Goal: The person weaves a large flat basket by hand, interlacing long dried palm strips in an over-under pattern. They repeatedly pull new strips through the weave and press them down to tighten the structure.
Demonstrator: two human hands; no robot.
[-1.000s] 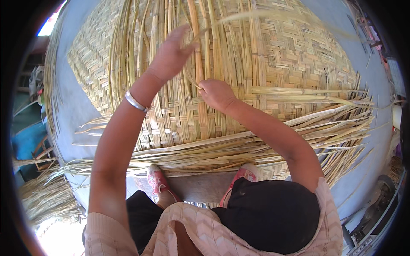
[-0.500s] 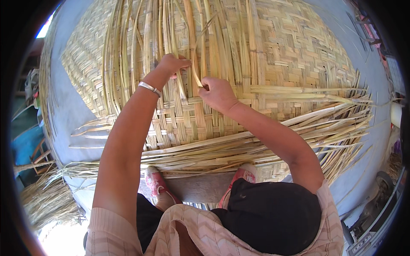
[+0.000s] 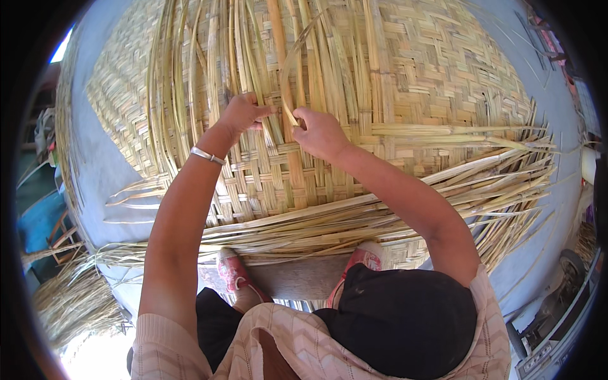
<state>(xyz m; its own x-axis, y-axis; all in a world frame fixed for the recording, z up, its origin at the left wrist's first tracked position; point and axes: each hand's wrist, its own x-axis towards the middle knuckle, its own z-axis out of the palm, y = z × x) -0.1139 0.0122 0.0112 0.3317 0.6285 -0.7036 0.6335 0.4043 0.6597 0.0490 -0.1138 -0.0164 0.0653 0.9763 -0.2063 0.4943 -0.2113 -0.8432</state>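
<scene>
My right hand (image 3: 321,133) is closed in a pinch on the lower end of a curved flat reed strip (image 3: 288,79), which is lifted off the weave and bends upward. Just left of it, my left hand (image 3: 239,115) has its fingers apart, the tips over another upright reed strip (image 3: 271,138). Whether they press on that strip is hard to see. Under both hands lies a large woven reed mat (image 3: 437,69). Its near part shows a checked weave, with many long strips lying lengthwise on it toward the far side.
Loose reeds (image 3: 329,225) lie in a bundle across the mat's near edge, by my feet in red shoes (image 3: 235,273) on a wooden plank (image 3: 291,278). More reeds (image 3: 76,301) are heaped at the left. Grey floor (image 3: 111,183) surrounds the mat; a wheeled machine (image 3: 563,285) stands at the right.
My left hand has shifted left and a little nearer, its fingers spreading. My right hand stays almost in place with the curved strip.
</scene>
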